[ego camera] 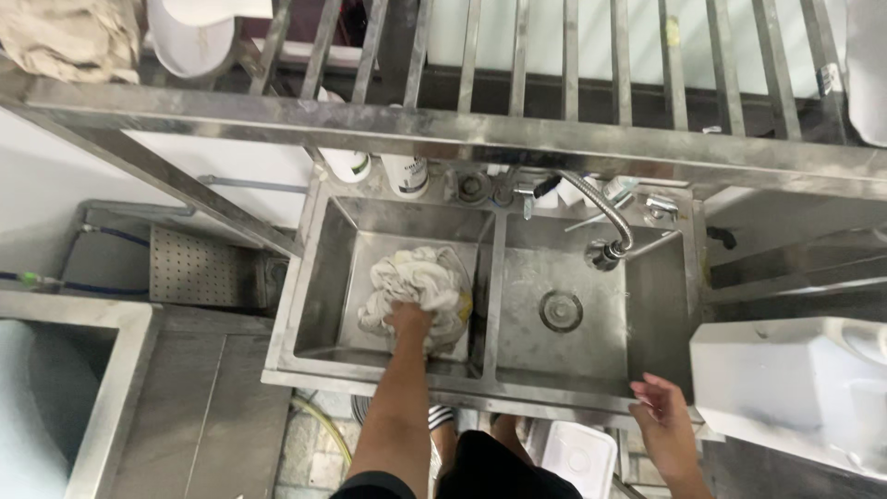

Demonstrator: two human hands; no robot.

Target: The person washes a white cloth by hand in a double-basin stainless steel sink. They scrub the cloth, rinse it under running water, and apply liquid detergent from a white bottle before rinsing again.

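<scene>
Cloth (418, 288) lies bunched in the left basin (319, 277), toward its front edge; the left hand (409, 320) clenches it from the front (right hand (663, 407) rests loose on the sink's front rim).

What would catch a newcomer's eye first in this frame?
The crumpled white cloth in the left basin of the steel double sink, gripped by the left hand. Next, the right hand resting open on the sink's front right rim, and the flexible faucet curving over the bare right basin.
</scene>
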